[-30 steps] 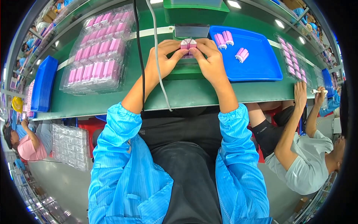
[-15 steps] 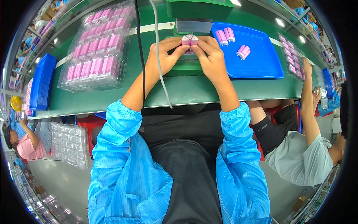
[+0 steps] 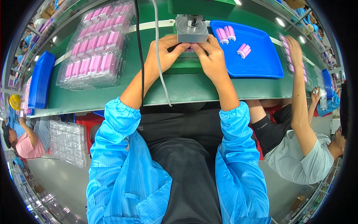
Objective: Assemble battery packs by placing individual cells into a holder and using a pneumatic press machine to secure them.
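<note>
My left hand and my right hand are closed from both sides on a pink battery pack, thumbs toward me and nearly meeting. Right over the pack sits a square metal press block of the green machine, hiding most of it. Only a little pink shows between my thumbs. Below my hands is the machine's green base. Just right of my right hand, a blue tray holds pink battery packs, with another pink pack lying apart.
Stacked clear plastic trays of pink cells stand on the left. A black cable and a grey cable hang across my left forearm. Blue trays are stacked at far left. A co-worker reaches over cells at right.
The metal press block has come down over the pack, whose white-tipped top showed before. My hands stay nearly in place. The co-worker's arm at right has reached farther over the bench.
</note>
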Tool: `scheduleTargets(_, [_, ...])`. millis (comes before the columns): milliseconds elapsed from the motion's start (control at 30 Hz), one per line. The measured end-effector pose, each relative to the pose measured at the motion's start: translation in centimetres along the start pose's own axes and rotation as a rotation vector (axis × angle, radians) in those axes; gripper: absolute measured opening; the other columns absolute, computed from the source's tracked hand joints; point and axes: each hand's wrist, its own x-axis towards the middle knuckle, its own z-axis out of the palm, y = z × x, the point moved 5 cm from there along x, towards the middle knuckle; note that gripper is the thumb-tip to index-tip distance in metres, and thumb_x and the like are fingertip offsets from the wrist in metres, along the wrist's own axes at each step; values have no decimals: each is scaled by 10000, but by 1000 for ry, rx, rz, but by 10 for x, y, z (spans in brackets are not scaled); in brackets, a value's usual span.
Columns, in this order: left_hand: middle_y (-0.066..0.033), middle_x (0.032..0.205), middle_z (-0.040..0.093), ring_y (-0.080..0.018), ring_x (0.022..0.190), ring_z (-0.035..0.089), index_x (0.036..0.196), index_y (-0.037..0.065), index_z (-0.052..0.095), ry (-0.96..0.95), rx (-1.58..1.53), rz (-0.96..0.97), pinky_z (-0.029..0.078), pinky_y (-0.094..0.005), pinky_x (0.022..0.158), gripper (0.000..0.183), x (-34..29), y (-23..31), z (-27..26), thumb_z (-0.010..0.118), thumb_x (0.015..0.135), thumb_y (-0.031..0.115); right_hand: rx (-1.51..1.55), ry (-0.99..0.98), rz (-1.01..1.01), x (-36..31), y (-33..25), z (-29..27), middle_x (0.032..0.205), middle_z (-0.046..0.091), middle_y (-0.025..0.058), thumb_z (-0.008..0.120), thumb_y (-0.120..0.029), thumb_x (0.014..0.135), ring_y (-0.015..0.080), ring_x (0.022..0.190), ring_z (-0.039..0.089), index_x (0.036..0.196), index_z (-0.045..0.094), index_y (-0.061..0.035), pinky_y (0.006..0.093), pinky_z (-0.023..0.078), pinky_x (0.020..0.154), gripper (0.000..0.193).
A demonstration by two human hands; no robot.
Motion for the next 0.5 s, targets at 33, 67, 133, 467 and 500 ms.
scheduleTargets(33, [-133, 1058, 736, -265, 969, 699, 1064, 50, 749, -17, -54, -37, 543, -338, 865, 225, 1, 0, 0, 735, 873, 171, 0, 0, 1, -1, 0, 0, 1089, 644, 138, 674, -95, 884, 311, 998, 583, 1060, 721, -12, 375, 471, 863, 200])
scheduleTargets(67, [-128, 1068, 736, -252, 978, 700, 1072, 48, 748, -34, -108, -74, 542, -334, 874, 233, 1, -1, 1, 737, 873, 169, 3, 6, 1, -2, 1, 0, 1091, 643, 139, 673, -97, 886, 313, 1003, 583, 1059, 721, -12, 375, 470, 869, 198])
scheduleTargets(133, [-126, 1074, 735, -241, 975, 700, 1074, 44, 747, -25, -142, -99, 541, -330, 876, 239, 0, -4, 3, 742, 871, 169, 4, 14, -7, -1, 2, 0, 1093, 642, 140, 672, -99, 888, 314, 1008, 583, 1058, 721, -11, 375, 469, 875, 197])
scheduleTargets(467, [-125, 1086, 731, -227, 997, 689, 1076, 36, 747, -21, -127, -111, 530, -330, 901, 254, -2, -3, 1, 756, 866, 178, 6, 34, 14, -3, 0, 1, 1102, 643, 146, 679, -96, 880, 319, 1024, 590, 1040, 711, 9, 371, 472, 889, 194])
scheduleTargets(500, [-125, 1086, 731, -227, 997, 689, 1076, 36, 747, -20, -126, -109, 530, -330, 901, 254, -1, -2, 1, 756, 866, 178, 20, 52, 18, -2, -1, 0, 1105, 644, 148, 682, -94, 877, 318, 1026, 591, 1033, 708, 14, 372, 475, 886, 192])
